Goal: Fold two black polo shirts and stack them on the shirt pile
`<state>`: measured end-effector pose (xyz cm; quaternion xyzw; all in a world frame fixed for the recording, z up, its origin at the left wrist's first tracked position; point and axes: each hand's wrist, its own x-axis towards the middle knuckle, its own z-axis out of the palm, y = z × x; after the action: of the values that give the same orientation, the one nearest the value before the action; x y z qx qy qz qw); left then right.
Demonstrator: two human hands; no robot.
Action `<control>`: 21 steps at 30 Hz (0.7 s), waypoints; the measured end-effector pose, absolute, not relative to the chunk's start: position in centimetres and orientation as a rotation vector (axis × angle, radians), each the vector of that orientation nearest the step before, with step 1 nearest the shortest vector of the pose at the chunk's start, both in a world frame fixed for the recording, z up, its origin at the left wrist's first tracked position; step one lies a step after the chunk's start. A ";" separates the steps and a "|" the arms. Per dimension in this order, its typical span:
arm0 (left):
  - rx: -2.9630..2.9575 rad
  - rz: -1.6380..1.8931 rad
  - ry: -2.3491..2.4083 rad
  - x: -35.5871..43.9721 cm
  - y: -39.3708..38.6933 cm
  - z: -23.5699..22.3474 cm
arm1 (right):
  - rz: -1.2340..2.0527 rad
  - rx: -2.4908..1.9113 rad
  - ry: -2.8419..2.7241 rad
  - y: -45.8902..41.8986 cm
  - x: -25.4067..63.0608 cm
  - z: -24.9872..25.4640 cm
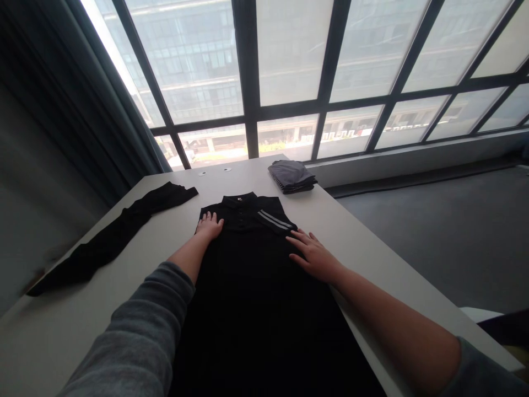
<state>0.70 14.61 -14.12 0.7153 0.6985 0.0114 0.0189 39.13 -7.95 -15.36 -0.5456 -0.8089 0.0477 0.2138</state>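
A black garment (252, 286) with a collar and grey stripes on its right shoulder lies flat on the white table (74, 320), running from the far middle toward me. My left hand (209, 225) rests flat on the garment's left shoulder edge, fingers stretched out. My right hand (313, 255) lies flat on the garment's right side just below the stripes, fingers spread. Neither hand holds anything.
A second black garment (119, 231) lies stretched along the table's left side. A folded grey stack (291, 176) sits at the far edge near the window. The table's right edge drops to a grey floor (446, 237). A dark curtain (61, 110) hangs at left.
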 end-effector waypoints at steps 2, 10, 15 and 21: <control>2.179 0.043 2.192 0.7 15.1 -14.4 | 0.162 -1.537 -2.178 -6.9 39.0 -16.1; 2.105 0.107 2.255 0.1 16.5 -14.0 | 0.029 -1.625 -2.064 3.2 36.6 -14.2; 2.096 0.114 2.272 -0.9 16.7 -13.9 | 0.147 -2.031 -2.109 10.5 33.0 -13.2; 2.037 0.156 2.313 -1.6 18.0 -14.6 | 0.202 -2.148 -2.112 14.8 31.8 -14.3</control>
<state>-1.60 18.03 -14.64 0.6599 0.7491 0.0504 0.0280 31.82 14.79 -14.32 -0.7102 -0.6982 0.0669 0.0610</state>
